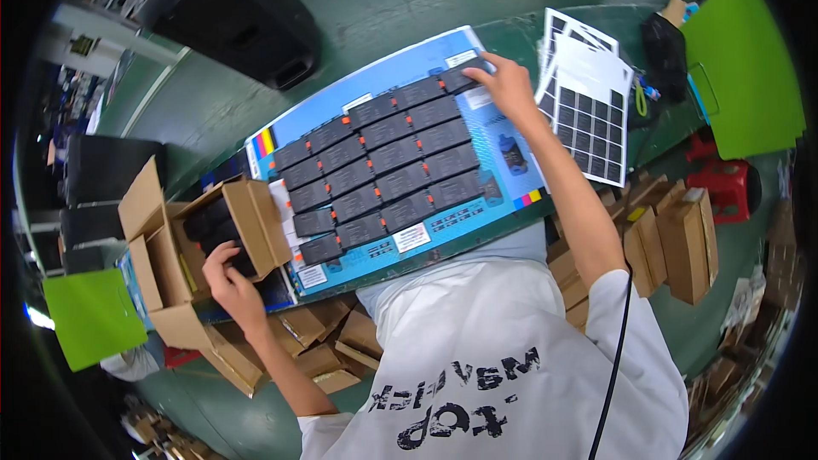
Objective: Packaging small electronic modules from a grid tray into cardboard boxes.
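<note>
My right hand (504, 89) reaches to the far right corner of a blue printed sheet (409, 71). Its thumb and fingers close around the end of a flat black block with an orange tab (460, 75), which looks like a battery pack. Rows of similar black blocks (394, 155) cover the sheet, with small white labels (412, 238) among them. At the left, my left hand (232, 283) is at the near edge of an open carton (271, 226), fingers bent and apart. Its fingertips are by dark blocks (209, 223) inside; I see none clearly gripped.
Label sheets with black rectangles (588, 111) lie on the green table at the right. A large black speaker-like case (234, 21) stands beyond the table. Cartons (686, 243) crowd the floor near me, with a red stool (720, 187) at the right. A black cable (615, 358) crosses my shirt.
</note>
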Tool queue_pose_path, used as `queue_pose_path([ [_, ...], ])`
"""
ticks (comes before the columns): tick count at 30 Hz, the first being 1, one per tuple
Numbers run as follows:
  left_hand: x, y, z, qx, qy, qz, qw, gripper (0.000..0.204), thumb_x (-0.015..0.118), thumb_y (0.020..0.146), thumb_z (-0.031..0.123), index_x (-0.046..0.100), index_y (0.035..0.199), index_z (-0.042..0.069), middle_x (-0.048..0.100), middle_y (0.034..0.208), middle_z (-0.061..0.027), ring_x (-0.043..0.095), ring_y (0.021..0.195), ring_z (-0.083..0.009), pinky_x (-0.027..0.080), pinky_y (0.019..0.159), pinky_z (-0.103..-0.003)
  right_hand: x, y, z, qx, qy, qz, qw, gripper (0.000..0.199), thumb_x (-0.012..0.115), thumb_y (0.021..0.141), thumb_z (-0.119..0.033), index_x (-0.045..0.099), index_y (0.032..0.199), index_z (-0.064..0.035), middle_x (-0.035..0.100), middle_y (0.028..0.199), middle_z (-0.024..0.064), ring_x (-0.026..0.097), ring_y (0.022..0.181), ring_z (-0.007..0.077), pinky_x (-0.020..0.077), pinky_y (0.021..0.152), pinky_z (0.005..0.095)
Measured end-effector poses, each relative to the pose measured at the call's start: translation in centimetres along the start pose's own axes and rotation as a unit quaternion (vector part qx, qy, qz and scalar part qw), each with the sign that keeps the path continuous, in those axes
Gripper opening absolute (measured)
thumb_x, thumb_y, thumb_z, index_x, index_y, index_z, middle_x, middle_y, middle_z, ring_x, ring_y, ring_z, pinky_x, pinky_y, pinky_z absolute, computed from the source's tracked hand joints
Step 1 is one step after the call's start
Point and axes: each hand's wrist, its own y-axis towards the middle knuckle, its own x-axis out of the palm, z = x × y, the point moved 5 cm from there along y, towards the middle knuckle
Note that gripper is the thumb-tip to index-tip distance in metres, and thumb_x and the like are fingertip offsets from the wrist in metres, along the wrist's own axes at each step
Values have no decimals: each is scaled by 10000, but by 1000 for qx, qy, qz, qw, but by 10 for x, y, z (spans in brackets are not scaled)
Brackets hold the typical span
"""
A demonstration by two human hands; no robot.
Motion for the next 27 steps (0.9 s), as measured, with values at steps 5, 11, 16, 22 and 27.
queue_pose_path([
  [5,-1,10,-63,1,119,-88,989,519,512,975,-10,485,1492,32,429,1592,-187,364,1498,-382,257,1261,-476,-61,-19,12,-3,29,63,998,359,717,985,-254,708,1258,-22,699,819,147,678,725,227,515,671,360],
  [11,-4,31,-89,-56,134,-111,983,657,681,986,178,395,1563,48,440,1568,-219,393,1479,-393,297,1237,-469,-192,-40,113,-104,-215,112,965,320,594,837,-48,614,1151,4,604,1171,189,562,1153,393,441,1039,454],
  [16,-5,35,-98,-88,144,-79,982,786,776,951,328,376,1566,45,466,1524,-248,446,1434,-376,348,1198,-457,-189,-63,153,-115,-193,66,972,454,565,939,-48,561,1390,3,553,1426,216,501,1349,410,386,1165,448],
  [22,-3,42,-134,-140,89,-39,985,793,828,908,350,419,1530,75,579,1200,-188,575,1087,-318,476,984,-433,-195,-72,154,-119,-230,124,958,297,571,997,-37,602,1290,-2,584,1275,214,542,1223,413,407,1091,471],
  [27,-9,37,-133,-155,101,-9,983,747,842,892,298,460,1490,64,597,1231,-194,587,1113,-313,480,1009,-426,-193,-74,152,-93,-198,154,964,246,601,1016,-64,604,1250,11,609,1201,214,572,1171,405,444,1044,445],
])
